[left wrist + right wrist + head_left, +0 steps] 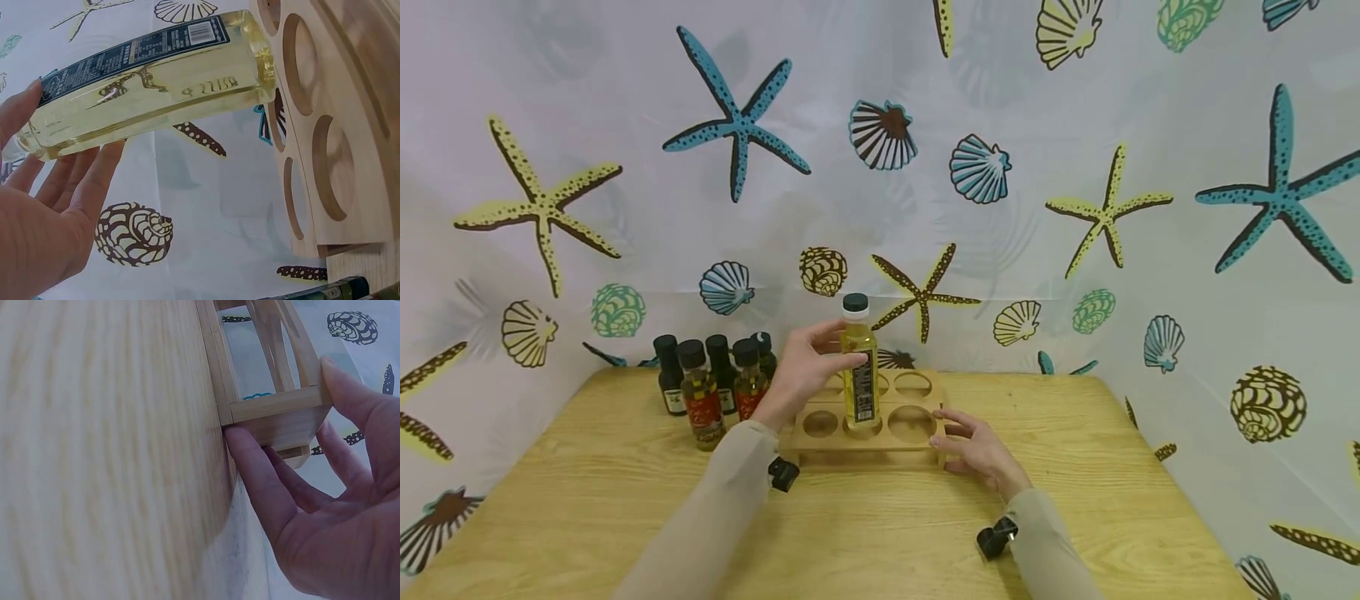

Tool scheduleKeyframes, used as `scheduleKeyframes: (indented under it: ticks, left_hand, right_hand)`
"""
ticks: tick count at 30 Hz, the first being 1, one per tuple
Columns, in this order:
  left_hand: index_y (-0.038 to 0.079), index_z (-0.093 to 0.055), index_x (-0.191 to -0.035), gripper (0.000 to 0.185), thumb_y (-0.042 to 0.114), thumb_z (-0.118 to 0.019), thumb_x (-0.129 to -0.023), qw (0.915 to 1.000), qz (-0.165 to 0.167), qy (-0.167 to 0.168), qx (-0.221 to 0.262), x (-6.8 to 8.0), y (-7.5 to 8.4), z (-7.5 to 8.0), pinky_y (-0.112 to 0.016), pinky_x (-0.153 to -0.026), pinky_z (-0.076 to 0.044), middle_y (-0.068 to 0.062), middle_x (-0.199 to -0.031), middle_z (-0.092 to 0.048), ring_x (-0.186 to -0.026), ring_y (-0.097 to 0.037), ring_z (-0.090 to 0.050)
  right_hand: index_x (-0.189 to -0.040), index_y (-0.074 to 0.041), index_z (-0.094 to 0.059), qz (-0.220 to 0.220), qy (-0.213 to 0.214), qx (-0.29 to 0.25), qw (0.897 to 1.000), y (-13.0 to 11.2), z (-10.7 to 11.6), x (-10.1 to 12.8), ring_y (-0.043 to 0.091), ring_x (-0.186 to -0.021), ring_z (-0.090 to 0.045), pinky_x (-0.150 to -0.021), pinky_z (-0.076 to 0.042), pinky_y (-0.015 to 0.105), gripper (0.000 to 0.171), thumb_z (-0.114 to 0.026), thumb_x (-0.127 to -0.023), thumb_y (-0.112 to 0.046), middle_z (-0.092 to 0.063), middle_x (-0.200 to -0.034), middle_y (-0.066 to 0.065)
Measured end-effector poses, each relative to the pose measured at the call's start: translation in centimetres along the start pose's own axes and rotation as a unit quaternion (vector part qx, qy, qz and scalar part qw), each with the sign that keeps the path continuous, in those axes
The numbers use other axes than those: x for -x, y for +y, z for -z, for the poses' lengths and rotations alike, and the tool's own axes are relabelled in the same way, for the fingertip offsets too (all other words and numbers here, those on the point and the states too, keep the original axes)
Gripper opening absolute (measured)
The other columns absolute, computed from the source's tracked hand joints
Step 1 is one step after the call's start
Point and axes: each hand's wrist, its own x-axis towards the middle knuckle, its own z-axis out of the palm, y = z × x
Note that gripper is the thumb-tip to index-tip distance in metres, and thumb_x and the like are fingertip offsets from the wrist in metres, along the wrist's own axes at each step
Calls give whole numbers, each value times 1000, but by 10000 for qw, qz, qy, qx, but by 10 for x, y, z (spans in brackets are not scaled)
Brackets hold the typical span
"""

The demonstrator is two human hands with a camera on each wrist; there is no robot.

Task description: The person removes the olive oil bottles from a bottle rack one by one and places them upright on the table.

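Observation:
My left hand [805, 367] grips a clear bottle of yellow oil [861, 375] with a dark green cap, thumb on one side and fingers on the other. The bottle stands upright, its base at the front middle hole of a two-tier wooden rack [865, 457]. In the left wrist view, the oil bottle [169, 106] shows its dark label, and its base hangs close over the holes. My right hand [973, 450] holds the rack's right end. The right wrist view shows its thumb and fingers around the end panel [281, 425].
Left of the rack stand several bottles: dark ones [672, 379] with black caps and red-labelled ones [703, 408]. They are close to my left forearm. The wooden table [865, 525] meets a patterned cloth [925, 208] behind and at the sides.

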Motion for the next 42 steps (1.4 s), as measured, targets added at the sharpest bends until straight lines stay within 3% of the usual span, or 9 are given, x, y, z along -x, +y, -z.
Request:
scheduleKeyframes:
  ticks: [8,24,32,42]
  left_hand:
    - [20,-54,-141,70,35,-83,-79,9998,78,-112,-151,6,-1,9,-50,-100,-48,-8,-140,-54,-127,-29,-54]
    - [18,-53,-142,65,23,-80,-83,9985,421,305,-140,22,-2,16,-49,-96,-51,-11,-144,-51,-126,-33,-54]
    - [16,-52,-143,66,29,-79,-84,9981,404,125,-454,28,-8,29,-51,-99,-49,-10,-147,-50,-128,-32,-54]
    - [14,-46,-147,74,36,-78,-85,9971,397,51,-649,37,-12,47,-52,-104,-45,-12,-151,-45,-133,-33,-48]
  right_hand:
    - [-144,-20,-51,45,-27,-12,10000,2,1,-2,41,-133,-47,-88,-57,47,59,-74,-89,-24,-35,-153,24]
    - [-143,-21,-51,0,7,-33,10000,1,0,0,39,-131,-49,-88,-57,47,58,-73,-89,-24,-36,-153,22]
    - [-144,-22,-51,-33,12,97,9999,1,1,-1,36,-125,-55,-86,-58,44,60,-74,-89,-25,-37,-152,23]
    - [-144,-22,-51,5,39,69,10000,-1,0,1,38,-128,-53,-87,-57,46,58,-73,-90,-24,-36,-152,23]
